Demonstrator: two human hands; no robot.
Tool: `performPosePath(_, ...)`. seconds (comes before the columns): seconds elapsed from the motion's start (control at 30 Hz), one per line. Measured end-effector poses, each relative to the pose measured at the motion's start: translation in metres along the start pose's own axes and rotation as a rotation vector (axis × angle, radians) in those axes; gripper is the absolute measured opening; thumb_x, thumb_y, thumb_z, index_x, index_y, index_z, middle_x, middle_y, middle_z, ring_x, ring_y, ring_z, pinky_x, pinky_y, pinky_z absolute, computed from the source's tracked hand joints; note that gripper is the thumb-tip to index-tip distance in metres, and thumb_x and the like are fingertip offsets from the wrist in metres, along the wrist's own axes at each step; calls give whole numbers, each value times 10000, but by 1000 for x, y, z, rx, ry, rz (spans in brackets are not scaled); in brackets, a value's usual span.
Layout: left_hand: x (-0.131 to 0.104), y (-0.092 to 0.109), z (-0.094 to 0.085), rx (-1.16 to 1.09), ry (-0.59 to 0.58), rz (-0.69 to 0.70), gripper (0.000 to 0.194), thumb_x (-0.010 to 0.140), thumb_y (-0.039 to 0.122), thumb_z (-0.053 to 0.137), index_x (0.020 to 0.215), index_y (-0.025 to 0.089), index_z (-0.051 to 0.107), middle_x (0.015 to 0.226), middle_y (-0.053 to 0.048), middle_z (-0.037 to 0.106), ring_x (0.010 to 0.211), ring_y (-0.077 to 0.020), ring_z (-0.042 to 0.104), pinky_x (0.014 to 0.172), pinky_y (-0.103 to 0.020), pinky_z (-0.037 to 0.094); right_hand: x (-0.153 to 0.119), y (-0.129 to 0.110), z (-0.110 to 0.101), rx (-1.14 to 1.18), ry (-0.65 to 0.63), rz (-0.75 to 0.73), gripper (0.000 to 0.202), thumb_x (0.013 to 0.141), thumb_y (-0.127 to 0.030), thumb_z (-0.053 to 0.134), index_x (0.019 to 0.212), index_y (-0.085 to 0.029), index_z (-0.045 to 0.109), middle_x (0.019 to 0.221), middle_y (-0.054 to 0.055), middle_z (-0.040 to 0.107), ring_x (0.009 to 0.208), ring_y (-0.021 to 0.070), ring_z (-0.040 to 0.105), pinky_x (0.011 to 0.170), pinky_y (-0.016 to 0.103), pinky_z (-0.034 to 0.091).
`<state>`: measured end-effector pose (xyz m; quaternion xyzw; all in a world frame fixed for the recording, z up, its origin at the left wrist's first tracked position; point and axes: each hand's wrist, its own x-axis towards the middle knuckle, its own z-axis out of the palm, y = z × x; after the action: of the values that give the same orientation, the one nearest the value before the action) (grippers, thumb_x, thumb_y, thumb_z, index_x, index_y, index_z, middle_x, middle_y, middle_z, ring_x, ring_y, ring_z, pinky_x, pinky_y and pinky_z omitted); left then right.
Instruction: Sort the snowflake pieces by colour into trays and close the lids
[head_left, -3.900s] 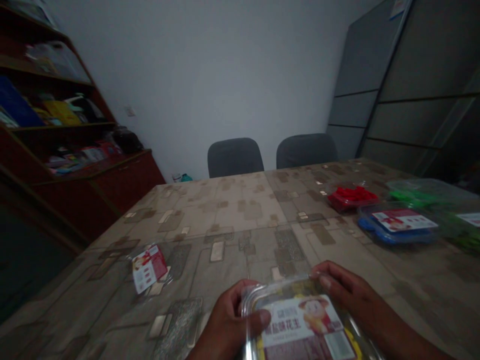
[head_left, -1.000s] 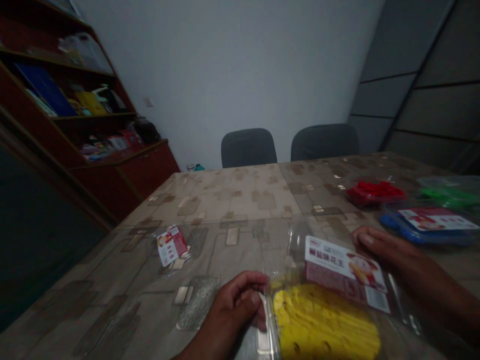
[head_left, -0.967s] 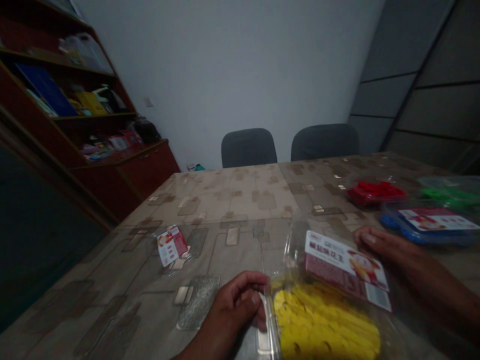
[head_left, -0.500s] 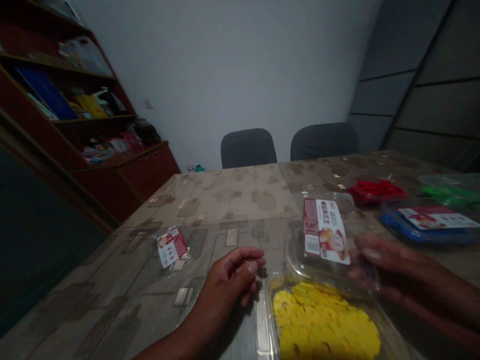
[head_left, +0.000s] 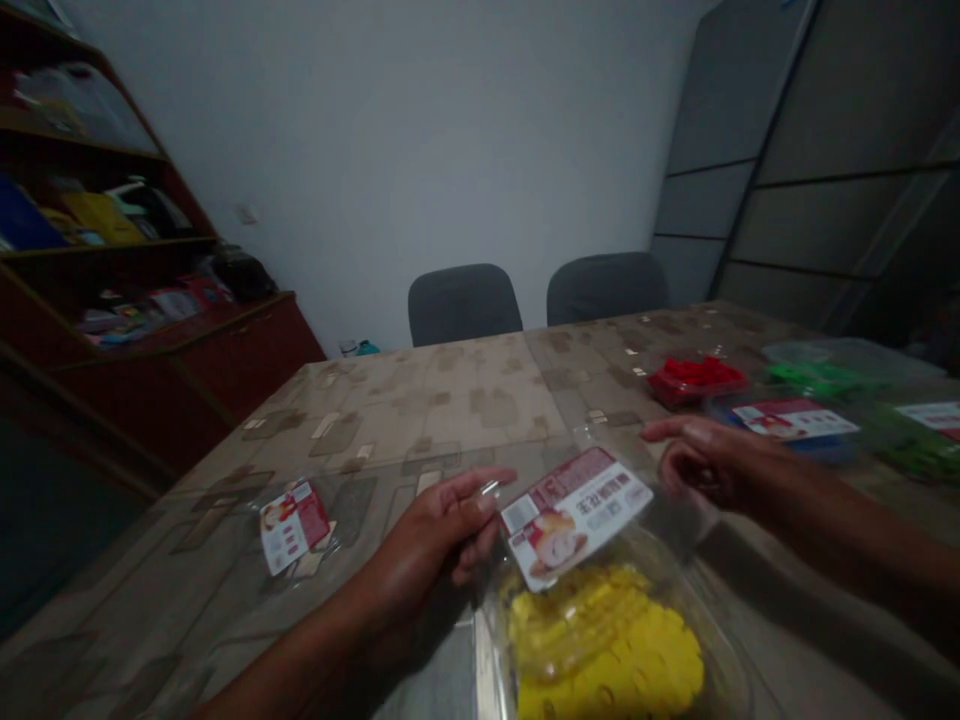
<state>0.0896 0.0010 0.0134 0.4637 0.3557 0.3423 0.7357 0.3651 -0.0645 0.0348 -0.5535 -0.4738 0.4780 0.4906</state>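
Observation:
My left hand [head_left: 454, 520] pinches the corner of a clear plastic lid [head_left: 622, 535] that bears a white and red label [head_left: 576, 515]. The lid is tilted over a clear tub [head_left: 724, 640] of yellow scalloped pieces [head_left: 615, 650], covering its far part. My right hand [head_left: 697, 462] is just beyond the lid's right side, index finger stretched out and the other fingers curled loosely, with nothing visible in them. Whether it touches the lid's clear edge is hard to see.
Another labelled clear lid [head_left: 294, 530] lies at the left of the table. To the right stand tubs with red pieces [head_left: 697, 375], green pieces [head_left: 814, 378] and a labelled blue one [head_left: 810, 440]. Two grey chairs [head_left: 463, 303] stand behind the table.
The lid has moved left and turned, now over the yellow tub. My left hand has taken hold of its corner; my right hand, which held it, has come away from its former grip.

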Motion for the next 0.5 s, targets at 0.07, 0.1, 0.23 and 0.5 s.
performPosePath(0.07,-3,-7,-6,30,-34,-65,421,801,343,731,1136,105,641,494,79,472,399,-38,298,384,-146,198,-2,11,-3,-81,-11,57,422,838,-591,576,1044,-228,632,695,14,619,577,158,540,507,260,434)
performPosePath(0.1,-5,-11,-8,49,-43,-90,439,794,356,738,1146,113,638,507,76,483,394,-37,298,380,-150,187,-4,19,-2,-106,-36,79,430,824,-589,601,1052,-226,621,658,-2,593,554,146,519,487,246,402)
performPosePath(0.23,-11,-20,-10,176,-33,-145,458,754,412,774,1115,143,688,688,-2,618,487,-68,449,445,-175,291,-17,48,9,-100,-86,132,407,831,-555,621,1063,-224,570,542,-68,480,464,102,426,439,208,287)
performPosePath(0.5,-16,-26,-14,359,-32,-89,444,699,442,799,1044,168,742,1004,-113,738,916,-252,639,815,-338,447,-28,64,7,-270,-104,124,250,871,-483,566,832,-240,521,574,-59,501,509,113,420,473,225,273)
